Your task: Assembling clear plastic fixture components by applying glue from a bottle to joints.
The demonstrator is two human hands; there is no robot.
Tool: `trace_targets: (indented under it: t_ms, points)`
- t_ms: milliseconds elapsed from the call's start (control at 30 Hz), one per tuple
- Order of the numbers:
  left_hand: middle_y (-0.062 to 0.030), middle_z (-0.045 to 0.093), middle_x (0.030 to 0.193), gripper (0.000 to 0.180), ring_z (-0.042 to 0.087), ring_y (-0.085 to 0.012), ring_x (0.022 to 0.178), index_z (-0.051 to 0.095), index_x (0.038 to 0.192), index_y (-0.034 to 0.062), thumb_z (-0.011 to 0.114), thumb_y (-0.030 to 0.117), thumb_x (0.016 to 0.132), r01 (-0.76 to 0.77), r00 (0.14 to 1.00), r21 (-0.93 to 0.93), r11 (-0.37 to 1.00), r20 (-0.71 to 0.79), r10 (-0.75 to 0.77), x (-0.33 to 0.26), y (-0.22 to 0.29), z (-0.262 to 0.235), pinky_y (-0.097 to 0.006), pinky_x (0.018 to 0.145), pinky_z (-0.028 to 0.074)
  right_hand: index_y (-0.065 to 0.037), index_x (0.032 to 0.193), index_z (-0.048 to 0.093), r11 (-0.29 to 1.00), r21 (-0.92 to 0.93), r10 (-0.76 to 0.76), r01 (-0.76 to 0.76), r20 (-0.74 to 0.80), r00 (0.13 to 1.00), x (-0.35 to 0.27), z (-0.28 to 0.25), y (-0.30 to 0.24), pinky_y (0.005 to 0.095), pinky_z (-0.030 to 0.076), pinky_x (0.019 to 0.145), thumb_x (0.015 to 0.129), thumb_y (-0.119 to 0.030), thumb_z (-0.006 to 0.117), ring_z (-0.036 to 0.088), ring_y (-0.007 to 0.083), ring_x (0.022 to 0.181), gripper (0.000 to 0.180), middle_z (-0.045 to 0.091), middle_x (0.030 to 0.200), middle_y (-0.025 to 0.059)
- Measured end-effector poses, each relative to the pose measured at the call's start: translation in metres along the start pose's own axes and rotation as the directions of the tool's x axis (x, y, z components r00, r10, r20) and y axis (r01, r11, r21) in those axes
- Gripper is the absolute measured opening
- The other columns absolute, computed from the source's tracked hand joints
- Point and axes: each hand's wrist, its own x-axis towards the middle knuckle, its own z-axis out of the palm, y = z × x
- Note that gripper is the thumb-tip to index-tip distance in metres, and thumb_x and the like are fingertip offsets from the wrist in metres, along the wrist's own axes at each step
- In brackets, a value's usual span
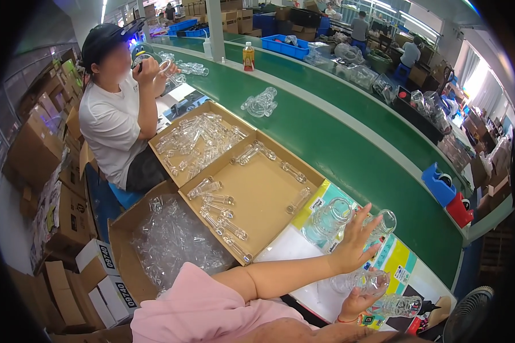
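Observation:
My left hand point(357, 243) reaches over the white and yellow work surface with its fingers spread. Just beyond its fingertips stands a clear glass vessel point(387, 220); whether they touch it I cannot tell. Another clear rounded glass vessel point(329, 217) is to the left of that hand. Nearer to me, my right hand point(355, 304), with a red string at the wrist, has its thumb and fingers around a clear glass piece point(360, 281). Close to it lies a further ribbed clear glass piece point(400, 306).
A shallow cardboard tray point(269, 200) holds several small glass tubes; a second tray point(174, 128) is heaped with them. A box of clear plastic bags point(177, 246) sits below. Along the green conveyor point(326, 137) are a glass piece point(260, 103) and a bottle point(248, 57). A co-worker point(111, 108) sits left.

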Motion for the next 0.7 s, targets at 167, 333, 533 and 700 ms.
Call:
trace_targets:
  t_ms: [167,333,533,700]
  points:
    - [-0.0199,0.014,0.144,0.065,0.015,-0.0384,0.134,0.022,0.141,0.0114,0.054,0.024,0.086,0.025,1.0,0.027,0.999,0.017,-0.025,-0.0009,-0.0015,0.0015,-0.052,0.107,0.009,0.003,0.137,0.017,0.999,0.046,-0.001,0.001,-0.011,1.0,-0.0012,0.0019,0.0012,0.0404,0.039,0.094,0.078,-0.052,0.063,0.046,0.0302,0.112,0.093,0.042,0.123,0.0207]
    - [-0.0178,0.019,0.143,0.069,0.021,-0.0354,0.132,0.022,0.141,0.0116,0.057,0.02,0.082,0.014,1.0,0.017,1.0,0.009,-0.014,-0.0005,-0.0002,0.0037,-0.053,0.107,0.008,0.003,0.137,0.017,0.999,0.047,0.024,-0.025,0.017,1.0,-0.0036,-0.0025,0.007,0.0401,0.038,0.095,0.078,-0.053,0.063,0.045,0.0301,0.114,0.093,0.041,0.124,0.0205]
    - [-0.0168,0.026,0.139,0.071,0.027,-0.033,0.129,0.023,0.14,0.0099,0.06,0.016,0.079,-0.019,0.999,0.056,0.998,0.032,0.017,-0.0014,-0.0009,0.0041,-0.056,0.107,0.008,0.004,0.138,0.015,0.997,0.054,0.046,-0.049,0.038,0.998,-0.0053,-0.0026,0.0044,0.0416,0.031,0.1,0.079,-0.053,0.061,0.04,0.0309,0.12,0.093,0.037,0.13,0.0204]
    - [-0.0172,0.027,0.139,0.073,0.026,-0.0336,0.129,0.023,0.139,0.0087,0.061,0.013,0.077,-0.021,1.0,0.05,0.999,0.024,0.02,-0.0013,-0.0011,0.0062,-0.057,0.106,0.008,0.004,0.139,0.013,0.996,0.077,0.046,-0.05,0.059,0.997,-0.0051,-0.0039,0.0044,0.0429,0.025,0.105,0.081,-0.051,0.06,0.035,0.0315,0.125,0.093,0.032,0.136,0.0199]
